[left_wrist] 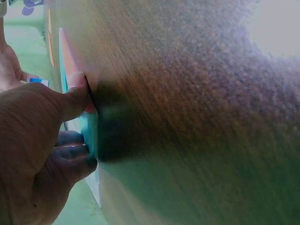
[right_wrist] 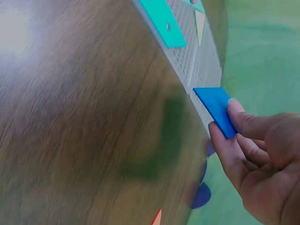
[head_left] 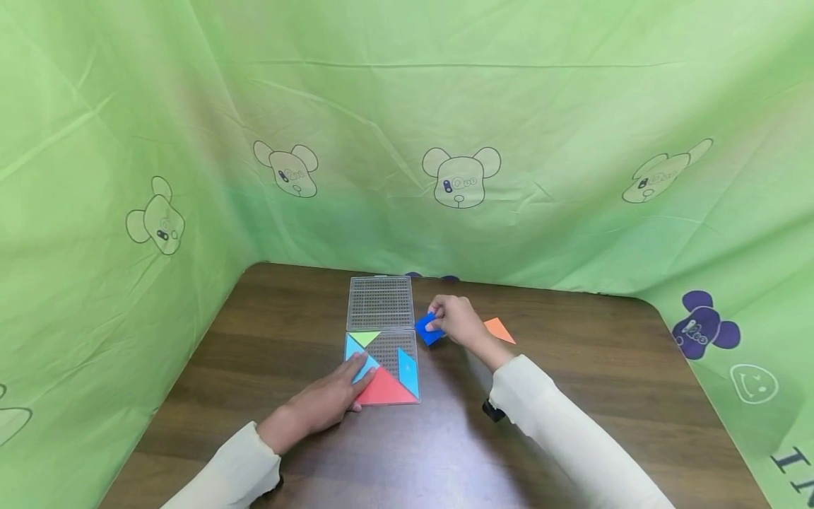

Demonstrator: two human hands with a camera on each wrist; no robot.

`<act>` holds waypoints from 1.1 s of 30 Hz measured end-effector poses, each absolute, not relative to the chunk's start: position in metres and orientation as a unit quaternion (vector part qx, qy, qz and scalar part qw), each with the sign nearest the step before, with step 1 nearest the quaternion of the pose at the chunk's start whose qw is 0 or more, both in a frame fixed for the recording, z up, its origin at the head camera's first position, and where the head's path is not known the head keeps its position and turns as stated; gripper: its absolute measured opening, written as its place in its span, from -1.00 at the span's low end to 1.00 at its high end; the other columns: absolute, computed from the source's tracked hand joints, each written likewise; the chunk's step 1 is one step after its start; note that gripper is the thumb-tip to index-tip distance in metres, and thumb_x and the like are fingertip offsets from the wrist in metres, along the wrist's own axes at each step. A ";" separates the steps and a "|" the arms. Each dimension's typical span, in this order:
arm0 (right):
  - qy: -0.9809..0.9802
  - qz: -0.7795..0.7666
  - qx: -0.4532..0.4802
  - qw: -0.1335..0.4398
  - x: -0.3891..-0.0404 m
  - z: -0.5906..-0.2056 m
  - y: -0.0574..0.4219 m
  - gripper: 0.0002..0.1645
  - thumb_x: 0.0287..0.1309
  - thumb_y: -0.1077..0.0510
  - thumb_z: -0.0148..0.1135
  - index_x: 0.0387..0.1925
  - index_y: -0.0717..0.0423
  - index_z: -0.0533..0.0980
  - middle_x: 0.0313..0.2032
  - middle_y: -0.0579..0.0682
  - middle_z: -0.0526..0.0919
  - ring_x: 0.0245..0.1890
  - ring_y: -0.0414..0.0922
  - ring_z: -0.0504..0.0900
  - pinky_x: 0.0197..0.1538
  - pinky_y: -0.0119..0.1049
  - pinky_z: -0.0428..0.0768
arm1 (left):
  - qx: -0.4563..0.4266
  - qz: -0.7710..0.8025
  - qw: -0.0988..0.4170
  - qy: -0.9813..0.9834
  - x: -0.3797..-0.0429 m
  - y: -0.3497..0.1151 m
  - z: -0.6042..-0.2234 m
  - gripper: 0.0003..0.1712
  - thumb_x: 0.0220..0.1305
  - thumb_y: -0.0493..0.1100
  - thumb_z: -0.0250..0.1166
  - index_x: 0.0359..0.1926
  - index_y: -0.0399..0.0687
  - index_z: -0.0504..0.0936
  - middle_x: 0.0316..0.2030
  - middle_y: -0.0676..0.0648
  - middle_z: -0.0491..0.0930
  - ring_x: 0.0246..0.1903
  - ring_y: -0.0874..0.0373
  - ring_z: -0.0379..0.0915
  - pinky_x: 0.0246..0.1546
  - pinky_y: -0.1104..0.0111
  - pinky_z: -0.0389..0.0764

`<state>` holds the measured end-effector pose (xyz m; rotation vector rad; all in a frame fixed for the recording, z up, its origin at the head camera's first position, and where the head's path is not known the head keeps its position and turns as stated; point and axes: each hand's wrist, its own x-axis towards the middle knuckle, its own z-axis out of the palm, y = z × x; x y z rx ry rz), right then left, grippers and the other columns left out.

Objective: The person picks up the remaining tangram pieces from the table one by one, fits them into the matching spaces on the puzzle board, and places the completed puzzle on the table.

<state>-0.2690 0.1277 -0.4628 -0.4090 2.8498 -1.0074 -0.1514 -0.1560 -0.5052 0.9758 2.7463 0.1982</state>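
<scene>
Between the hands (head_left: 331, 396) (head_left: 459, 322), blue tile (head_left: 424, 332), pinched

Open clear case (head_left: 380, 304) and orange triangle (head_left: 499, 330) on brown table (head_left: 591, 346)

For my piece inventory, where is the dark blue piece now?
In the head view, the right hand pinches the dark blue piece just right of the open case.

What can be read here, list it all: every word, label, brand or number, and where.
"I": a large dark letter on the green curtain, lower right; the letter after it is cut off.
Bear-head prints on the curtain: short lettering, too small and blurred to read surely.
Blue piece, other flat pieces, open case: no lettering that I can make out.
</scene>
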 end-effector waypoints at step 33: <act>0.909 -0.382 -0.137 0.098 -0.266 -0.477 0.071 -0.78 0.24 0.45 0.30 -0.09 0.40 0.70 -0.25 0.19 0.80 -0.20 0.00 0.78 -0.11 -0.21 0.78 | 0.317 0.072 0.133 0.936 -0.153 -0.157 -0.507 -0.23 0.49 0.05 0.21 0.59 0.00 0.18 0.63 -0.24 -0.05 0.60 -0.18 -0.04 0.40 0.08 0.42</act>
